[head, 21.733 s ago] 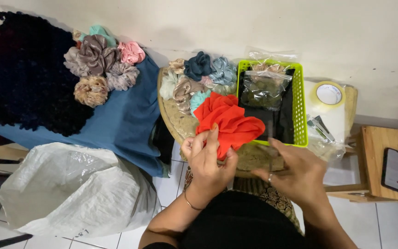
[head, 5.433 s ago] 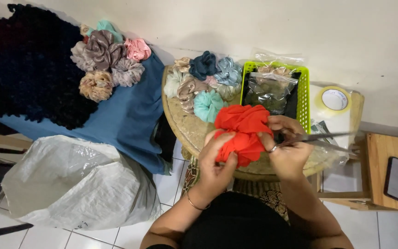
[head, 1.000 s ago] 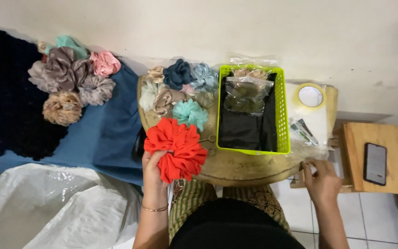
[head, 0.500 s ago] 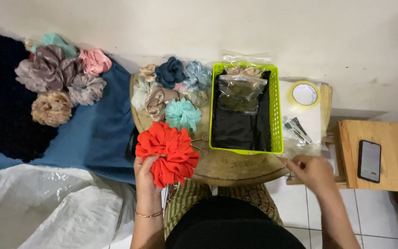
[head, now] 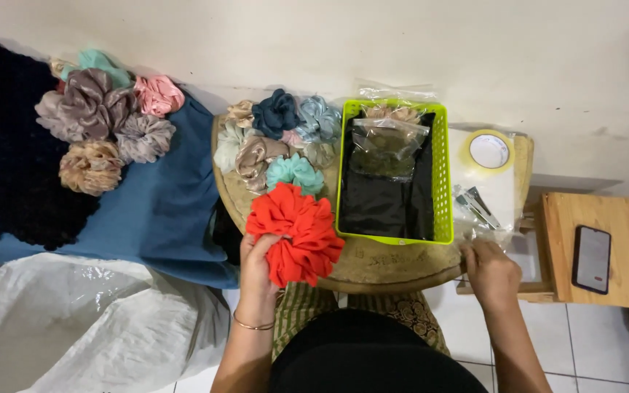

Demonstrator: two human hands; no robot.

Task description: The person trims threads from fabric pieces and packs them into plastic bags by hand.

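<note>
We saw the left hand (head: 260, 262) clenched around the near left edge of a ruffled red fabric scrunchie (head: 296, 233), which lay over the near left rim of the round woven surface (head: 394, 263). The right hand (head: 491, 271) rested at the near right edge of that surface, its fingers curled down against a crinkled clear plastic bag (head: 478, 211); we could not tell whether its grip was closed on anything. Just beyond the red scrunchie sat a small mint-green scrunchie (head: 296, 172), touching it, and behind that a cluster of beige, navy and pale blue scrunchies (head: 274, 127). To the right of the red scrunchie stood a lime-green plastic basket (head: 442, 175) holding black cloth and a clear bag of dark material. A roll of yellowish tape (head: 489, 151) lay far right of the basket. On a wooden stool (head: 620, 269) at the right lay a black phone (head: 592, 258). Far left, a second heap of mauve, pink and tan scrunchies (head: 100, 124) rested on blue cloth (head: 169, 211), with a white plastic sack (head: 89, 320) nearer us
</note>
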